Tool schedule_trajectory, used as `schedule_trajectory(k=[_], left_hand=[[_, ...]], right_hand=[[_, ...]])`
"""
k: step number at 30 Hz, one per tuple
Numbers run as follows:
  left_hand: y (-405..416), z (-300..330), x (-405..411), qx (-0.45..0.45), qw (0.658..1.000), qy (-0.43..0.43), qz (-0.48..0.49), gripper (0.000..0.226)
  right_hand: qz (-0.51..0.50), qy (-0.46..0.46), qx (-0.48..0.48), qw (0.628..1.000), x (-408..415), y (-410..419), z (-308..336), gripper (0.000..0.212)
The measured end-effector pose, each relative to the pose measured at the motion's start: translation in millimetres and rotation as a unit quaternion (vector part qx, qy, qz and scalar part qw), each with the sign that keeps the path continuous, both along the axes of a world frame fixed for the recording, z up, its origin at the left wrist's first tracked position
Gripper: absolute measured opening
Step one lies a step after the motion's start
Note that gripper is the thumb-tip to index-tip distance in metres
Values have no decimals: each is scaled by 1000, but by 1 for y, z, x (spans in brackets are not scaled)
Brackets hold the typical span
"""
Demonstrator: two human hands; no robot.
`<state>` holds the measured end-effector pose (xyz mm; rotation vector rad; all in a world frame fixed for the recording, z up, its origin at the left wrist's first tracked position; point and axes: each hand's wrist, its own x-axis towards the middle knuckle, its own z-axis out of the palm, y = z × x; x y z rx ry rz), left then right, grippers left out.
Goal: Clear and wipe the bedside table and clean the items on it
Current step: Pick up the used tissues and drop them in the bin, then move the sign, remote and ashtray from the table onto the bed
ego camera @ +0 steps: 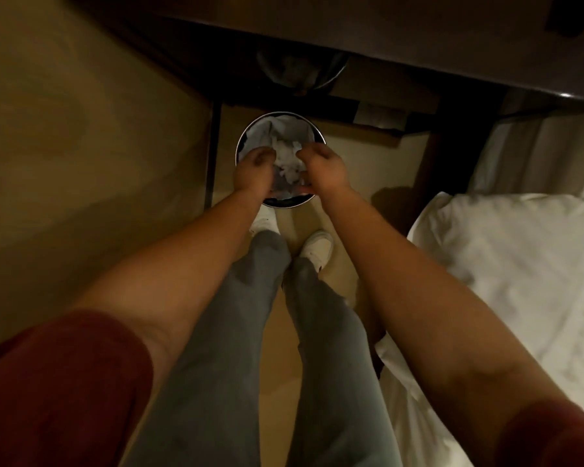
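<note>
Red sleeves point(58, 382) and grey trousers point(216, 348) are nearest, with the white bed point(506, 281) on the right. White shoes point(316, 247) stand on the pale floor point(81, 163). Both arms reach down into a round metal bin point(250, 129) just ahead of the feet. The left hand point(252, 171) and right hand point(322, 170) are curled over crumpled white tissue point(287, 161) inside the bin; whether they actually grip it, I cannot tell. Beyond, the dark tabletop point(351, 25) overhangs the bin.
</note>
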<state>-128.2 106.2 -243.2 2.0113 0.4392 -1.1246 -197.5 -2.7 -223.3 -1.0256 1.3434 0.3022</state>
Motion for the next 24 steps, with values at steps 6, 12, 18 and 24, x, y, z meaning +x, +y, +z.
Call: schedule_trajectory(k=[6,12,18,24], left_hand=[[-4,94,-5,-28,985,-124,-120,28],[-10,198,13,-118,950,-249,-144,20],[-36,268,52,-174,897,-347,-213,21],[-60,298,109,-146,847,-436,-266,36]], right_hand=[[60,-57,-72,994,-12,-16,100,29],[63,-115,-132,983,-25,-52,202,27],[88,-140,-237,957,-8,-77,280,26],[146,-169,-353,909,34,-94,324,35]])
